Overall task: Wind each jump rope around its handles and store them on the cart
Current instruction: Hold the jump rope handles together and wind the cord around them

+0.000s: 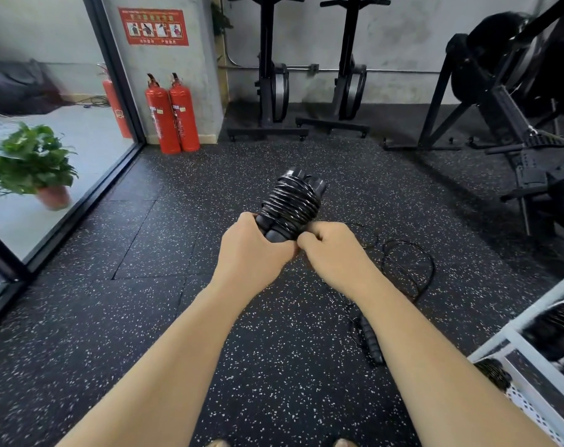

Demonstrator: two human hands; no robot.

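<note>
Speckled gym floor (145, 285). Wound jump rope (290, 201) held mid-frame, tilted up: left hand (251, 250) grips handle ends, right hand (329, 250) fingers curled on coil base. Loose jump rope (406, 269) on floor at right; cart (513, 337) lower right w/ stored bundles (561, 330).

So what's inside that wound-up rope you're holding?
Two black handles; their tips poke out past the coil. Their middles are covered.

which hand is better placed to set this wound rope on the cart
Right, probably. The white cart stands at lower right, on the side of the right hand, whose fingers curl against the wound jump rope. The left hand would reach across.
</note>
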